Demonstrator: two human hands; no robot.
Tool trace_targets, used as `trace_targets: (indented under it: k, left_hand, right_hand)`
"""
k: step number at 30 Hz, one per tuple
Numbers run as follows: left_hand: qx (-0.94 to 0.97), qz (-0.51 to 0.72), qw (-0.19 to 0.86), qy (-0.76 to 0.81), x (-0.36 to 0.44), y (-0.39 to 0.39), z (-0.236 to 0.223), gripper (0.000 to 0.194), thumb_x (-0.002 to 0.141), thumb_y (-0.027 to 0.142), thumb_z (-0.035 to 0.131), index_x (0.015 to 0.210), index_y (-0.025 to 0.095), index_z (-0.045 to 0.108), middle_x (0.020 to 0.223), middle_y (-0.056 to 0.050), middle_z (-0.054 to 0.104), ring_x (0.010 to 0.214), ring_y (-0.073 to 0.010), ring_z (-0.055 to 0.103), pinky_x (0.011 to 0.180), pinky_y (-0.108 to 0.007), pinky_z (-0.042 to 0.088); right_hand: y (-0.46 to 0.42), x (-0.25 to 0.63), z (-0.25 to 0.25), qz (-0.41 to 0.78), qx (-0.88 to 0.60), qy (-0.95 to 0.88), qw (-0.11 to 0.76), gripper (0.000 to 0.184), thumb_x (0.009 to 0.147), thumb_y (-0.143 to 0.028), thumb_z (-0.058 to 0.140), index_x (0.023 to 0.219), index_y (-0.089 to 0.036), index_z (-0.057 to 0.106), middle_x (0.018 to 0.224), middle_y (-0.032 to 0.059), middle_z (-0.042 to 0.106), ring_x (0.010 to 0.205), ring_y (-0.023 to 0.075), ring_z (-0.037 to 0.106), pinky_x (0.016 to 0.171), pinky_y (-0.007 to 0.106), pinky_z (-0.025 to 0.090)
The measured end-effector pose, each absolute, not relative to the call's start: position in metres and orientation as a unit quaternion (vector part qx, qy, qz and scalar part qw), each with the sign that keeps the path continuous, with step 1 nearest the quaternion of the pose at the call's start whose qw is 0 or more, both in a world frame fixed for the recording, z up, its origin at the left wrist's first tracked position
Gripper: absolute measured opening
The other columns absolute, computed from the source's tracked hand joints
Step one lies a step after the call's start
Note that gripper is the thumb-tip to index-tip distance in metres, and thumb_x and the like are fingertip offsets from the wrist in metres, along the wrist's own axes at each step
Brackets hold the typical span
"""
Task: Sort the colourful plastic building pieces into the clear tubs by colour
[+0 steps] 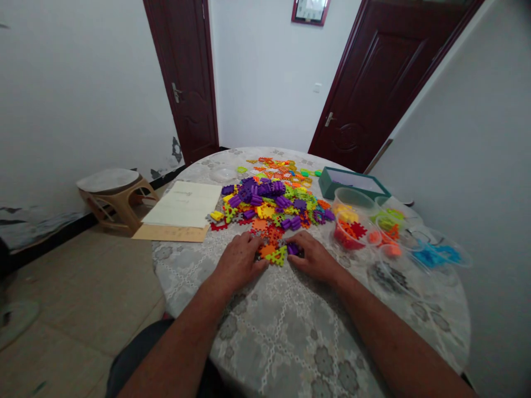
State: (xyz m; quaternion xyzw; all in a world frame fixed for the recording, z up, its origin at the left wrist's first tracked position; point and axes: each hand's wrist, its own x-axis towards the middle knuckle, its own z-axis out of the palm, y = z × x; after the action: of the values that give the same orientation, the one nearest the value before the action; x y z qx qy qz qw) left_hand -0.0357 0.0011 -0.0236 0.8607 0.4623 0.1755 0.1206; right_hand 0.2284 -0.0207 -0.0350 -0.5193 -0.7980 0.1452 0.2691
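Note:
A mixed heap of plastic interlocking building pieces (265, 207) lies on the table in purple, yellow, green, orange and red. At its near edge, my left hand (240, 260) rests with thumb and fingers apart beside an orange square piece (267, 251). Opposite it, my right hand (313, 257) has its thumb and fingers around a purple piece (292, 249). Between the hands lies a lime-green triangular piece (279, 256), next to the orange one. Parts of the fingertips are hidden among the pieces.
Clear plastic tubs (357, 202) with sorted pieces stand at the right, by a green box (352, 184). Paper sheets (185, 202) overhang the table's left edge. A patterned cloth covers the round table (282, 326). A stool (114, 193) stands beyond, at left.

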Motion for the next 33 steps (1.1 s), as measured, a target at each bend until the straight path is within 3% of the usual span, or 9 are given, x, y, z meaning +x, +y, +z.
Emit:
trace_targets:
  k: [6, 12, 17, 22, 29, 33]
  left_hand:
    - [0.855, 0.199, 0.102, 0.469, -0.034, 0.001, -0.024, 0.024, 0.092, 0.035, 0.067, 0.112, 0.020, 0.068, 0.115, -0.010, 0.061, 0.107, -0.0273, 0.058, 0.094, -0.039, 0.048]
    - [0.873, 0.223, 0.089, 0.425, -0.029, -0.004, -0.016, 0.036, 0.090, 0.031, 0.072, 0.125, 0.023, 0.069, 0.123, -0.011, 0.063, 0.115, -0.0299, 0.055, 0.103, -0.046, 0.046]
    - [0.896, 0.200, 0.089, 0.387, -0.024, -0.005, -0.020, 0.019, 0.089, 0.030, 0.073, 0.107, 0.026, 0.076, 0.134, -0.010, 0.062, 0.126, -0.0325, 0.051, 0.107, -0.050, 0.042]
    - [0.907, 0.199, 0.100, 0.358, -0.024, -0.005, -0.021, 0.015, 0.087, 0.027, 0.074, 0.102, 0.025, 0.075, 0.137, -0.009, 0.062, 0.131, -0.0325, 0.049, 0.113, -0.052, 0.039]
    - [0.904, 0.215, 0.110, 0.353, -0.028, -0.006, -0.018, 0.012, 0.086, 0.020, 0.069, 0.098, 0.024, 0.072, 0.136, -0.010, 0.062, 0.134, -0.0316, 0.048, 0.116, -0.052, 0.038]
    - [0.897, 0.223, 0.118, 0.362, -0.029, -0.006, -0.019, 0.018, 0.082, 0.014, 0.066, 0.097, 0.024, 0.068, 0.137, -0.010, 0.062, 0.135, -0.0310, 0.048, 0.116, -0.051, 0.038]
  right_hand:
    - [-0.012, 0.239, -0.045, 0.166, -0.557, -0.735, 0.349, 0.049, 0.078, -0.009, 0.053, 0.121, -0.022, 0.071, 0.117, 0.0075, 0.071, 0.109, 0.0239, 0.066, 0.102, 0.040, 0.050]
    - [-0.004, 0.241, -0.050, 0.116, -0.610, -0.676, 0.398, 0.033, 0.090, -0.022, 0.052, 0.115, -0.020, 0.073, 0.115, 0.0093, 0.075, 0.108, 0.0255, 0.069, 0.100, 0.041, 0.052]
    - [0.012, 0.244, -0.051, 0.027, -0.599, -0.699, 0.389, 0.029, 0.098, -0.027, 0.051, 0.119, -0.019, 0.071, 0.115, 0.0130, 0.075, 0.108, 0.0272, 0.069, 0.101, 0.043, 0.053]
    - [0.026, 0.246, -0.060, -0.009, -0.585, -0.715, 0.382, 0.025, 0.103, -0.030, 0.049, 0.111, -0.019, 0.070, 0.109, 0.0140, 0.070, 0.106, 0.0277, 0.066, 0.100, 0.044, 0.054]
    - [0.041, 0.249, -0.061, 0.015, -0.534, -0.763, 0.365, 0.021, 0.104, -0.027, 0.049, 0.111, -0.020, 0.069, 0.143, 0.0154, 0.058, 0.138, 0.0268, 0.052, 0.119, 0.047, 0.042]
    - [0.046, 0.248, -0.057, 0.048, -0.533, -0.775, 0.337, 0.017, 0.101, -0.024, 0.053, 0.109, -0.021, 0.068, 0.127, 0.0128, 0.064, 0.125, 0.0258, 0.058, 0.112, 0.046, 0.046]
